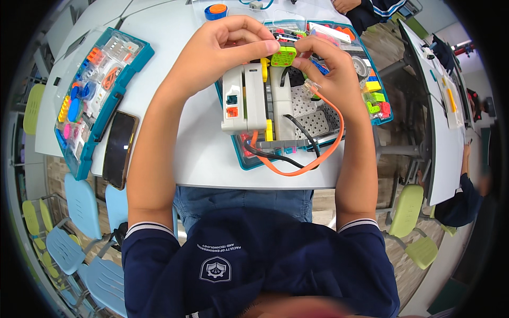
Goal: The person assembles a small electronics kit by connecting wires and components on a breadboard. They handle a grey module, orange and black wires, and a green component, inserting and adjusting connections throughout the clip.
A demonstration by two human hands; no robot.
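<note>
Left hand [225, 50] pinches a lime-green block [283, 56] between thumb and fingers above the far end of a white assembly [242, 103]; the right hand [335, 69] has thumb and forefinger at the block's right side, though whether they grip it cannot be told. Toward the left edge of the desk [204, 159] lies a teal parts case [143, 56], a dark phone [119, 150] beside it by the near edge. Farther right, the assembly overlaps a second teal case [385, 108], an orange cable [303, 171] looping toward the near edge.
</note>
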